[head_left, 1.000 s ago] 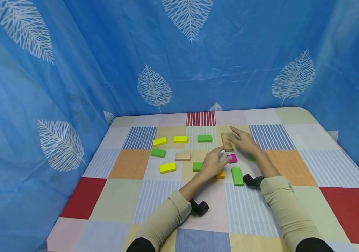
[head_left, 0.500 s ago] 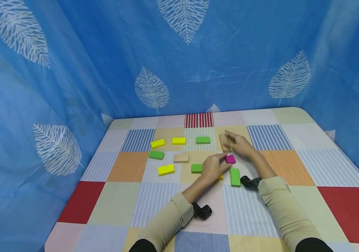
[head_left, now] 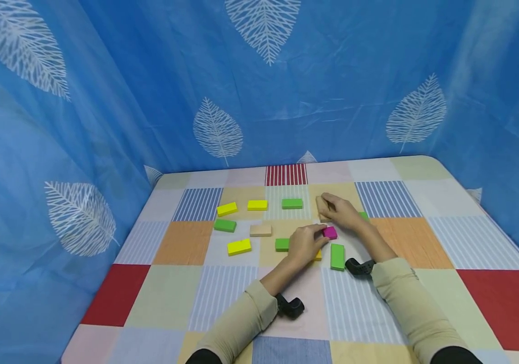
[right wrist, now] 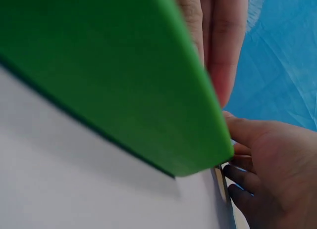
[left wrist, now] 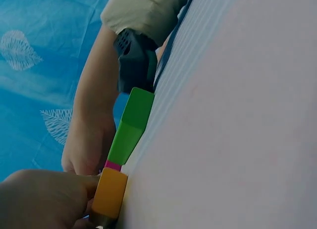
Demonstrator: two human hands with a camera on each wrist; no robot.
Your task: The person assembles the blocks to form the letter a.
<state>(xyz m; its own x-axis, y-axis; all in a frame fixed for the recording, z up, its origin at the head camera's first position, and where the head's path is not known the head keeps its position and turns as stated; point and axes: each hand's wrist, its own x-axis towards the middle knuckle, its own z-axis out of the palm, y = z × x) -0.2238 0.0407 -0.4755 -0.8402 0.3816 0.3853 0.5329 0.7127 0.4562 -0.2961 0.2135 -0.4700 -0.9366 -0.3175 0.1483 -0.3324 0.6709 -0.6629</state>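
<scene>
In the head view, my left hand (head_left: 304,245) has its thumb and index finger at the left end of a small magenta block (head_left: 330,233), pinching it. Beyond it, my right hand (head_left: 345,213) has curled fingers around the right side of a wooden block (head_left: 321,208) and pinches it; the hand hides part of that block. An orange block (head_left: 318,256) lies partly under my left hand, and a green block (head_left: 337,257) lies nearer me. The left wrist view shows the orange block (left wrist: 109,193), green block (left wrist: 131,125) and a magenta sliver (left wrist: 113,165).
To the left on the patchwork cloth (head_left: 182,242) lie several blocks: yellow (head_left: 239,246), green (head_left: 225,225) and plain wood (head_left: 261,230). Another green block (head_left: 282,244) is beside my left hand; one more (head_left: 292,203) lies farther back. A blue curtain (head_left: 332,101) hangs behind.
My left fingers have closed in on the magenta block from its left. My right fingers have curled inward and down onto the wooden block. The head view has shifted slightly.
</scene>
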